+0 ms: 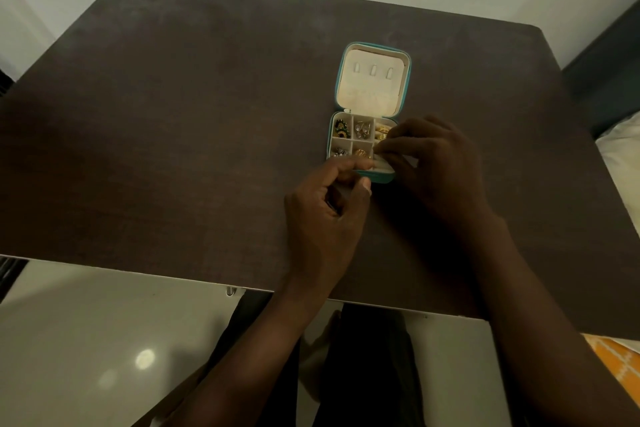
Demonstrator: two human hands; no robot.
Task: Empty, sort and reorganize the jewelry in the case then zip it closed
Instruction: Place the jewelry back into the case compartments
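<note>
A small teal jewelry case (408, 80) lies open on the dark table (194, 121), its cream lid flat at the far side with three small hooks. The cream tray holds several compartments with green-and-gold pieces (340, 130), silver pieces (362, 130) and gold pieces (361, 152). My right hand (436, 163) hovers over the tray's right side, fingertips pinched at a compartment there; whether they hold a piece is hidden. My left hand (329, 208) is curled at the case's near edge, its fingers touching the front rim.
The table's near edge runs across the lower frame, with glossy pale floor (104, 340) and my legs below it. A dark bed frame with white bedding (620, 156) stands to the right, and an orange cloth (613, 354) lies at the lower right.
</note>
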